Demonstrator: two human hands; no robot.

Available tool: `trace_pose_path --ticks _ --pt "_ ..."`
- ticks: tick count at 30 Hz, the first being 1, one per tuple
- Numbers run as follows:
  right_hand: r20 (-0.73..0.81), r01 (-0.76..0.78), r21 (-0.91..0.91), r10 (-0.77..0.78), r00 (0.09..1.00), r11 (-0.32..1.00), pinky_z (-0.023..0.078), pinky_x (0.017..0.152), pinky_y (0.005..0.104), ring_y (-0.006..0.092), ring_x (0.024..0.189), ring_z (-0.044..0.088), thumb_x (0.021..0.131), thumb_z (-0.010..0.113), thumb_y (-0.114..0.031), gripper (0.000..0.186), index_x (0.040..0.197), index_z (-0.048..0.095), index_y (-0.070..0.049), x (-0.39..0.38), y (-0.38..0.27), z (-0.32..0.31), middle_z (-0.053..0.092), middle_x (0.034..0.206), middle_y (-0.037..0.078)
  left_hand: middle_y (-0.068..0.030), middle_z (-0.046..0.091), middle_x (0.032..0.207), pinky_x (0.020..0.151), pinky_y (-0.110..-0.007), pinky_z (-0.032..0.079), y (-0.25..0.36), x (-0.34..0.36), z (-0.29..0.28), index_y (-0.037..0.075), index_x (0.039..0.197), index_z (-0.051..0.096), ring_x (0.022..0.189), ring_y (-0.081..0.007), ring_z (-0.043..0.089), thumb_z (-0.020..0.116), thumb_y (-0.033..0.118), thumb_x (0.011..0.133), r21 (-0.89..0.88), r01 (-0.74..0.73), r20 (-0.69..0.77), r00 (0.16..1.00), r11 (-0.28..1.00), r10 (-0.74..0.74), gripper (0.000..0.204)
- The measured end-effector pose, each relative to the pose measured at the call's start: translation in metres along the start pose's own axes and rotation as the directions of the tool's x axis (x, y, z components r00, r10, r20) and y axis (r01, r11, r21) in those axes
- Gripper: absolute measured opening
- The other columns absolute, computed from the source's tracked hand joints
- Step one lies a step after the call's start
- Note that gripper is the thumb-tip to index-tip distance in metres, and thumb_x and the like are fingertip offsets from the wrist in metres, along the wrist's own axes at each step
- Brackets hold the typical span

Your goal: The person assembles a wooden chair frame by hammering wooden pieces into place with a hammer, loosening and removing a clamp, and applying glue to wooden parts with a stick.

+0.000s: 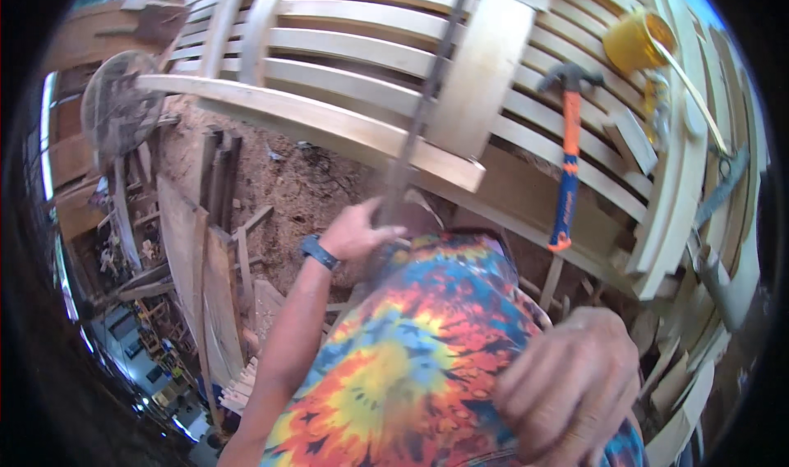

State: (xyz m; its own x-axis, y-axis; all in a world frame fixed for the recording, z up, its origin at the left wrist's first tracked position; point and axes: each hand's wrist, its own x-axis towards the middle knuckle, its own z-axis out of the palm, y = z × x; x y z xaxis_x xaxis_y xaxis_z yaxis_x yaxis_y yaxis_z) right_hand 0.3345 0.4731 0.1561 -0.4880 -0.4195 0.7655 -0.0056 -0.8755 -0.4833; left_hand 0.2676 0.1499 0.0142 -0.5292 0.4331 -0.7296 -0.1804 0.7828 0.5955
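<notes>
A long dark bar (429, 89), blurred along its length, slants over the pale slatted wooden frame (353, 48) and down toward my body. At its near end my left hand (362, 230) is closed around it, the thumb pointing right; a dark watch is on that wrist. My right hand (575, 385) is low on the right, in front of my tie-dye shirt (394, 335). Its fingers are curled and a little smeared, and whatever might be inside them is hidden. A claw hammer (569, 154) with an orange and blue handle rests on the frame's slats.
An amber tub (637, 43) with a pale stick, a small clear bottle (657, 105) and a wood offcut (631, 141) sit at the frame's right. A handsaw (723, 183) hangs beyond them. Leftward are a round stool-like disc (122, 105), leaning boards (193, 261) and sawdust (288, 196).
</notes>
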Motion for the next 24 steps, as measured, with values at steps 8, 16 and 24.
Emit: trace_pose_path --ticks 8,16,24 --pt "-0.968 -0.861 -0.09 0.161 0.194 0.5 0.051 0.073 0.0311 0.0156 0.081 0.064 0.089 0.071 -0.02 0.033 0.111 0.068 0.004 -0.008 0.057 -0.016 0.068 0.085 0.011 -0.0226 0.059 0.137 0.103 -0.036 0.048 -0.065 -0.009 -0.047 -0.008 0.144 0.044 0.122 -0.0267 0.06 0.07 0.038 0.094 -0.29 -0.101 -0.143 0.988 0.952 0.061 0.074" --pt "-0.977 -0.988 0.118 0.169 -0.134 -0.104 0.043 0.108 0.041 0.0402 0.128 0.056 0.088 0.072 -0.04 0.075 0.139 0.048 0.009 -0.042 0.195 -0.015 0.06 0.129 0.032 -0.0238 0.062 0.131 0.101 -0.037 0.049 -0.162 0.012 -0.136 -0.008 0.141 0.048 0.122 -0.0293 0.061 0.073 0.031 0.092 -0.435 -0.208 -0.41 0.912 0.876 0.013 0.067" --pt "-0.983 -0.988 0.134 -0.119 -0.142 0.077 0.049 0.097 0.0388 0.0284 0.11 0.066 0.088 0.072 -0.028 0.072 0.146 0.039 -0.001 -0.001 0.289 -0.007 0.067 0.118 0.02 -0.006 0.065 0.102 0.07 -0.032 0.054 -0.207 0.051 -0.259 0.006 0.122 0.06 0.082 -0.0171 0.063 0.066 0.037 0.097 -0.689 -0.522 -0.657 0.742 0.502 -0.13 0.04"
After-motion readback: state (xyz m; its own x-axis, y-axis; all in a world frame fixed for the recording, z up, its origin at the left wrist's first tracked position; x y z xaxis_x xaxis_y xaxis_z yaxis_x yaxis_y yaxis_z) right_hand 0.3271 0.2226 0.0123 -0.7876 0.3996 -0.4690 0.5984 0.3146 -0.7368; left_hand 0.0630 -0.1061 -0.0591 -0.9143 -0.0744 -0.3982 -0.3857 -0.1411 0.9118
